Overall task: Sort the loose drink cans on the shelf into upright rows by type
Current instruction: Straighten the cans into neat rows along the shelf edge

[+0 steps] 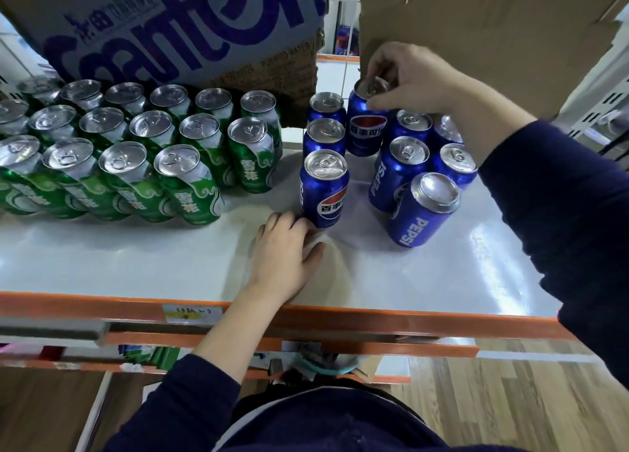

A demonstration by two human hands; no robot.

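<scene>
Pinching a blue can (367, 121) by its rim, the right hand (413, 77) grips it; left hand (289, 250) lies open just before the front blue can (323, 189).

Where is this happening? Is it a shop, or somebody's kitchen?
Probably a shop stockroom or warehouse, not a kitchen. The cans stand on a white shelf with an orange metal edge and a small label, dozens of green cans and blue Pepsi cans are grouped by type, and a purified-water carton is stored behind them.

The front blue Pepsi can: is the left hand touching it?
Touching. The head view shows the left hand's fingertips pressed against the base of the front blue Pepsi can.
</scene>
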